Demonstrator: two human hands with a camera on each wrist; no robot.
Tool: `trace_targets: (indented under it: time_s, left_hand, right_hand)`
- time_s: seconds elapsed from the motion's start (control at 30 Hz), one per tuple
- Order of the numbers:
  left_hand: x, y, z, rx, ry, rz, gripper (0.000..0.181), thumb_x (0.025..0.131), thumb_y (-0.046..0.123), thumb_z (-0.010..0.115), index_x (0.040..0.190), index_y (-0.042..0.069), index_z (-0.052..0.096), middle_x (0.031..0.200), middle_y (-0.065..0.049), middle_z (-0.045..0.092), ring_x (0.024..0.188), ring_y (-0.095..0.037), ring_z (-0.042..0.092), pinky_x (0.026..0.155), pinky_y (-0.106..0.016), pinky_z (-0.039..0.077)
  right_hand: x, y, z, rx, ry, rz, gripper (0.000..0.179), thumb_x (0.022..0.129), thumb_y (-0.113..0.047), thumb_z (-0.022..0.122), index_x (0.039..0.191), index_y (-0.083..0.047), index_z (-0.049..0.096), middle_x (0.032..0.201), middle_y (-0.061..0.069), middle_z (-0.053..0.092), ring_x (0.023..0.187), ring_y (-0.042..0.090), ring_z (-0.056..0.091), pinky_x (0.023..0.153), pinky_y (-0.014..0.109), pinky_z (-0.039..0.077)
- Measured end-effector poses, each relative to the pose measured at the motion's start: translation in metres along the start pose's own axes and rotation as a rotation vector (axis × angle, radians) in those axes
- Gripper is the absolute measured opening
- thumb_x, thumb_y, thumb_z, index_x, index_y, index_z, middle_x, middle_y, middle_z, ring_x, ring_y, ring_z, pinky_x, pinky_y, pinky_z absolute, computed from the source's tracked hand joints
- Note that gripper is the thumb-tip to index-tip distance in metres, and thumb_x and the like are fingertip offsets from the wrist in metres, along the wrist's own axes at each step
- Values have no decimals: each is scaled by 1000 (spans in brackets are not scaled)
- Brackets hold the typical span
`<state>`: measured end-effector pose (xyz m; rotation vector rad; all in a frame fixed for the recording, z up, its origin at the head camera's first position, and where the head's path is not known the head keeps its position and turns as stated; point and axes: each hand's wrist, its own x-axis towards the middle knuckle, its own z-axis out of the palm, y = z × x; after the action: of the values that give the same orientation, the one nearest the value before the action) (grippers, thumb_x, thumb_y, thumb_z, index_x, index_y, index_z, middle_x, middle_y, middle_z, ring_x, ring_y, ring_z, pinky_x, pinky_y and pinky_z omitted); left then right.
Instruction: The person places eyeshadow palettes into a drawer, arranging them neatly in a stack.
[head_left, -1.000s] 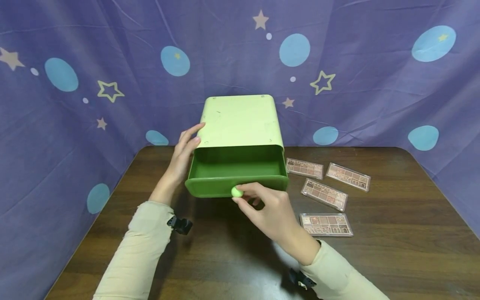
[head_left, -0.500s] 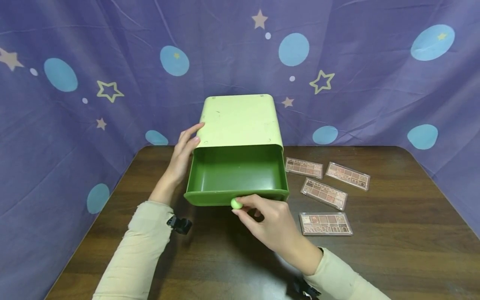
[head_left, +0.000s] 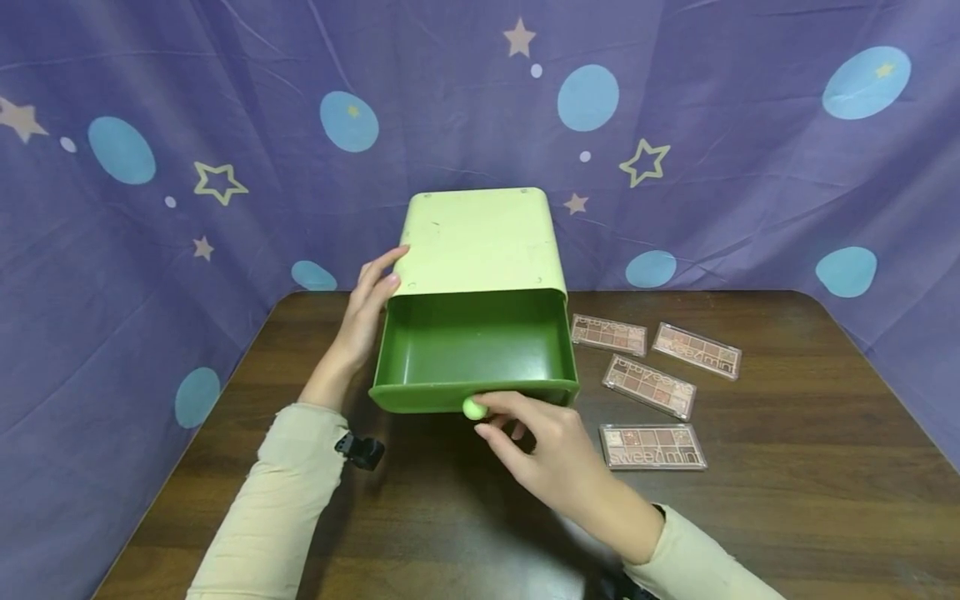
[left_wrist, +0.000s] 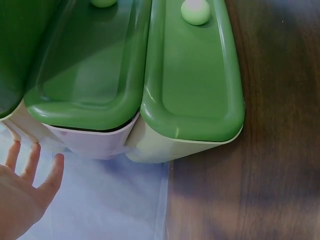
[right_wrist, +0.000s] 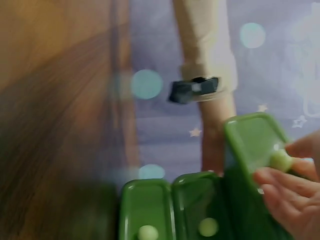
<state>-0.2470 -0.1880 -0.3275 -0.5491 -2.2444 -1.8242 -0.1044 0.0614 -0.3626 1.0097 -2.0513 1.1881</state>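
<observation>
A light green drawer cabinet [head_left: 480, 242] stands at the back of the table, its dark green top drawer [head_left: 480, 342] pulled out with the inner floor showing. My left hand [head_left: 358, 321] rests along the cabinet's left side, fingers extended, as the left hand [left_wrist: 27, 192] also shows in the left wrist view. At the drawer front, my right hand [head_left: 551, 446] has its curled fingers at the round pale green knob [head_left: 472, 408]; the index fingertip meets it and the thumb lies just below. In the right wrist view the fingers surround the top knob [right_wrist: 281, 160].
Several eyeshadow palettes in clear cases lie right of the cabinet, the nearest palette [head_left: 652, 447] beside my right wrist. Two closed lower drawers, a middle drawer [left_wrist: 85, 75] and a bottom drawer [left_wrist: 195, 75], show in the left wrist view. A purple patterned curtain [head_left: 480, 100] hangs behind.
The top drawer has slid further out toward me, then stopped. My right hand came back with the knob, and its thumb has since shifted slightly right and down. The left hand has stayed put.
</observation>
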Motion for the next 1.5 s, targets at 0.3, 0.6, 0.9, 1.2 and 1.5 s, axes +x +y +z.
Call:
trace_targets:
  time_s: [0.3, 0.6, 0.9, 1.2, 1.5]
  left_hand:
    - [1, -1, 0, 1, 4, 20, 49, 101, 21, 42, 147, 8, 47, 135, -6, 39, 122, -14, 37, 104, -35, 26]
    - [0, -2, 0, -12, 4, 5, 50, 100, 23, 42, 147, 9, 46, 137, -4, 39, 121, -15, 37, 103, -35, 28]
    - [0, -2, 1, -29, 16, 2, 49, 100, 23, 42, 147, 8, 46, 133, -2, 39, 118, -15, 40, 101, -33, 31]
    - [1, -5, 3, -31, 28, 36, 50, 100, 22, 42, 147, 6, 47, 132, -2, 40, 119, -15, 39, 102, -34, 29]
    - [1, -7, 3, -16, 32, 68, 49, 100, 22, 42, 146, 6, 48, 134, -5, 41, 122, -14, 37, 105, -37, 26]
  right_hand:
    - [-21, -6, -37, 30, -193, 165, 39, 92, -14, 70, 130, -13, 63, 125, -3, 66, 115, 15, 62, 99, 28, 45]
    - [-49, 17, -77, 13, -232, 229, 45, 85, -6, 75, 128, -17, 65, 125, -6, 65, 117, 15, 59, 102, 22, 40]
    - [-80, 55, -107, -40, -258, 189, 48, 76, 0, 81, 121, -13, 68, 119, -2, 66, 115, 13, 58, 103, 18, 36]
    - [-99, 78, -132, -142, -358, 163, 59, 70, -8, 87, 124, -17, 66, 125, -4, 62, 122, 11, 51, 106, 13, 26]
    - [-114, 100, -148, -265, -460, 181, 71, 64, -20, 90, 130, -14, 63, 128, 2, 59, 122, 23, 47, 108, 9, 15]
